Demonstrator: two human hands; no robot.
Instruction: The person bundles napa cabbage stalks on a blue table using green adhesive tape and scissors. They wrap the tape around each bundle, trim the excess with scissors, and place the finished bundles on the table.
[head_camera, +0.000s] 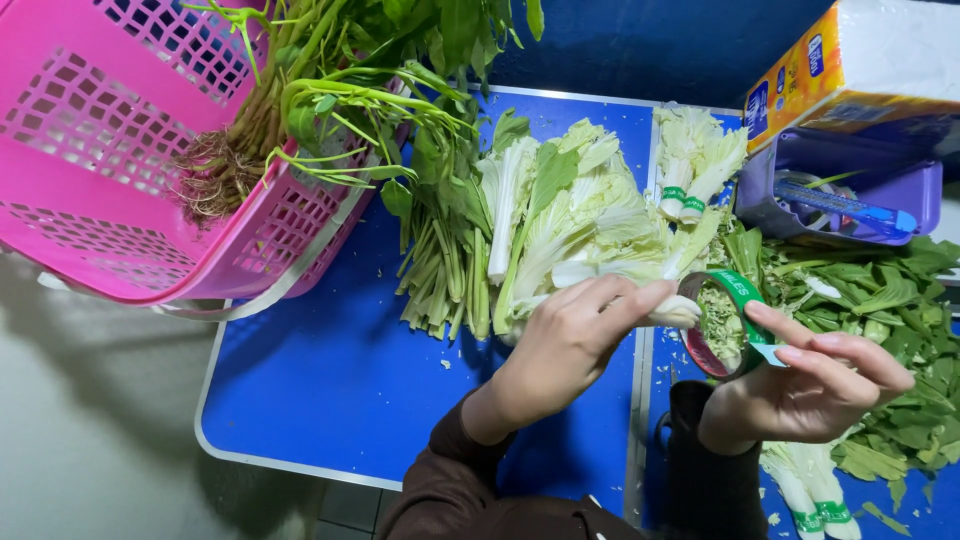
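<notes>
My left hand (560, 345) reaches to the right, its fingers resting on a pale bundle of leafy cabbage stalks (575, 225) that lies on the blue table (330, 380). My right hand (815, 385) holds a roll of green tape (735, 320), pinching the loose end of the tape between thumb and fingers. The roll sits just right of the left fingertips, almost touching them. Two taped white stalk bundles (695, 160) lie behind the roll.
A pink plastic basket (110, 170) holding rooted greens (300, 90) overhangs the table's left edge. Loose dark green leaves (890, 320) pile at the right. A purple tray (840, 190) and a yellow-and-white box (850, 70) stand at the back right. More taped stalks (810, 490) lie near the front.
</notes>
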